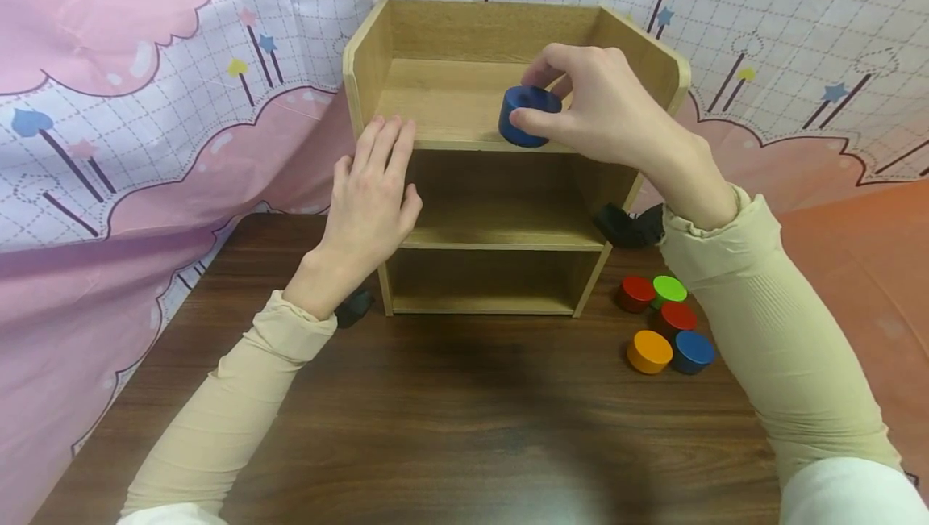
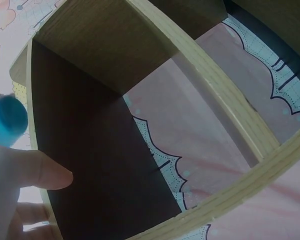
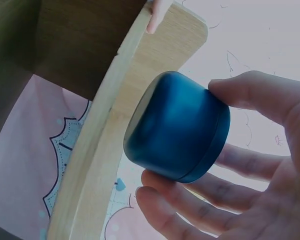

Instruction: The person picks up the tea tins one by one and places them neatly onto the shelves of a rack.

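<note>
My right hand (image 1: 602,106) pinches a blue round tin (image 1: 514,128) between thumb and fingers, at the front edge of the top shelf (image 1: 450,97) of a small wooden rack. In the right wrist view the blue tin (image 3: 185,130) looks like a short smooth cylinder with a lid seam, tilted in the grip. The left hand (image 1: 370,194) lies with straight fingers over the top shelf's front edge near the left side panel (image 1: 366,65). Its thumb (image 2: 45,170) shows before the dark opening in the left wrist view.
On the brown table (image 1: 450,412), right of the rack, stand two red tins (image 1: 636,293), a green tin (image 1: 668,289), an orange tin (image 1: 649,352) and another blue tin (image 1: 693,352). Below the top are a middle shelf (image 1: 501,227) and a bottom shelf (image 1: 479,299). Patterned cloth (image 1: 276,1) hangs behind.
</note>
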